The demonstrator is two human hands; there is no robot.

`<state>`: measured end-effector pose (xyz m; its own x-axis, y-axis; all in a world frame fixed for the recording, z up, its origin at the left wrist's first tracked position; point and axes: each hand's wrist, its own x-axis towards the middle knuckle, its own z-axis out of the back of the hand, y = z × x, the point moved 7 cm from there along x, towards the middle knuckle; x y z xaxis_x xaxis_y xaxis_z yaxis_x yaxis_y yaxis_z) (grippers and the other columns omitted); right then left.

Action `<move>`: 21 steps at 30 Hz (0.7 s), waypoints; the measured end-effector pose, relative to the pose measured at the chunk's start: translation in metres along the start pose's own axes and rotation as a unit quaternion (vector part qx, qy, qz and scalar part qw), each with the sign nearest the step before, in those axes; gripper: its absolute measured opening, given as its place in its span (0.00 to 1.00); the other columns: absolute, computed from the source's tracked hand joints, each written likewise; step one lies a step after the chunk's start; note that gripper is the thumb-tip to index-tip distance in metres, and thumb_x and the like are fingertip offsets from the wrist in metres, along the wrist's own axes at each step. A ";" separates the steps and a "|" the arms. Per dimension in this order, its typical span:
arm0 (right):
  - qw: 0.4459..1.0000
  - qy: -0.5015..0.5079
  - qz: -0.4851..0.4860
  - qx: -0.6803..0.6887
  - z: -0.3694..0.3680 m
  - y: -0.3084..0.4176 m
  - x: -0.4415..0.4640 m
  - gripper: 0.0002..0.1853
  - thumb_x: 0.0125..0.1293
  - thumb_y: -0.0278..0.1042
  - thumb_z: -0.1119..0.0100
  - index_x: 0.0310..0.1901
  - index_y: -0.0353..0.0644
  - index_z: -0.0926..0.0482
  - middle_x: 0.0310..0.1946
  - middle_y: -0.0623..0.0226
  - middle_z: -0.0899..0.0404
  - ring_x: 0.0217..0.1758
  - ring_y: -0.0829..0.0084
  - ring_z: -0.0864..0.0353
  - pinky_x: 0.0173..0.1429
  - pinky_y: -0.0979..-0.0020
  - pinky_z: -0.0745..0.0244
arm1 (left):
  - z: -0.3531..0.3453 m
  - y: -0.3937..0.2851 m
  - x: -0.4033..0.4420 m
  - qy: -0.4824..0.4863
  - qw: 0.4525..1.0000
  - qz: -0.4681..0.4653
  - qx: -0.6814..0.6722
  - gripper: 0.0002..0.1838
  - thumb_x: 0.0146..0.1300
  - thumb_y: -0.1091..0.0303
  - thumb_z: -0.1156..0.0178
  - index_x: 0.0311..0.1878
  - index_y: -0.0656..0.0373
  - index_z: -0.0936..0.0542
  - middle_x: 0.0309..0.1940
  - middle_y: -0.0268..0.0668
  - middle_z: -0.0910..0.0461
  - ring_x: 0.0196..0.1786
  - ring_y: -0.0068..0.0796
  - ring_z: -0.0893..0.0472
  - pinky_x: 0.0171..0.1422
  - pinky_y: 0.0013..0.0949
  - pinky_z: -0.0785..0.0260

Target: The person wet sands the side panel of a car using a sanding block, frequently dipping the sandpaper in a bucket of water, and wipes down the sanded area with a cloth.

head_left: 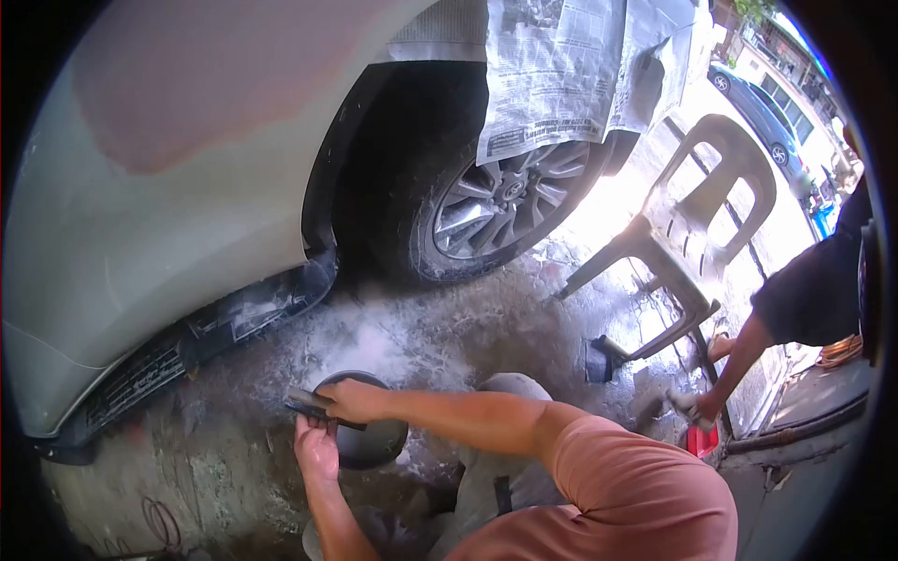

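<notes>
My right hand (354, 402) is closed on a dark, flat oblong block (309, 404); it looks like a sanding block, but its exact kind is unclear. My left hand (316, 451) is just below it, fingers raised against the block's underside and partly hidden by it. Both hands are above the left part of a round dark basin (379, 441) on the floor. Ahead is a pale car body (187, 215) with a pinkish patch (187, 84) on its panel.
The car's wheel (510, 196) has newspaper (552, 75) hanging over its top. A plastic chair (687, 243) stands on the right. Another person's leg (739, 360) shows at the right edge. White residue (365, 341) marks the wet-looking floor. A dark bumper (243, 313) runs low along the left.
</notes>
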<state>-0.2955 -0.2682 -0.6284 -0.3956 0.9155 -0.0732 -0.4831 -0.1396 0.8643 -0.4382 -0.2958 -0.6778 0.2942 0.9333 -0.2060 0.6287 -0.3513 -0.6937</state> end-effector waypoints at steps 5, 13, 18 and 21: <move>1.000 0.011 0.025 0.011 -0.008 -0.017 0.010 0.21 0.62 0.39 0.36 0.55 0.39 0.21 0.42 0.44 0.17 0.46 0.45 0.16 0.52 0.51 0.23 | 0.018 0.010 0.001 -0.093 0.989 -0.005 0.119 0.16 0.73 0.78 0.47 0.62 0.59 0.26 0.55 0.36 0.23 0.54 0.26 0.22 0.59 0.33 0.26; 0.919 0.118 -0.098 0.364 -0.002 -0.009 0.001 0.24 0.72 0.30 0.42 0.68 0.31 0.27 0.52 0.61 0.17 0.51 0.73 0.19 0.54 0.67 0.23 | 0.009 0.005 0.001 -0.103 0.992 0.011 0.079 0.21 0.72 0.71 0.37 0.67 0.54 0.26 0.56 0.31 0.20 0.57 0.27 0.21 0.60 0.42 0.25; 0.882 0.127 -0.109 0.440 -0.004 -0.008 -0.001 0.27 0.72 0.30 0.42 0.70 0.27 0.31 0.58 0.59 0.20 0.58 0.70 0.21 0.65 0.67 0.27 | -0.003 0.001 0.001 -0.100 0.993 -0.017 0.061 0.20 0.69 0.68 0.33 0.63 0.55 0.23 0.52 0.30 0.19 0.52 0.22 0.20 0.54 0.33 0.25; 0.938 0.116 -0.135 0.298 0.007 0.018 -0.009 0.29 0.69 0.32 0.38 0.69 0.29 0.30 0.56 0.60 0.19 0.59 0.69 0.21 0.66 0.66 0.28 | 0.004 0.006 0.002 -0.152 0.985 -0.020 0.074 0.17 0.68 0.71 0.33 0.58 0.56 0.21 0.47 0.31 0.17 0.48 0.23 0.18 0.54 0.32 0.23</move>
<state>-0.2948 -0.2762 -0.6089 -0.5137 0.7708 -0.3767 -0.0952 0.3852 0.9179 -0.4370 -0.2955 -0.6853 0.0280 0.9329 -0.3590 0.5172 -0.3209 -0.7934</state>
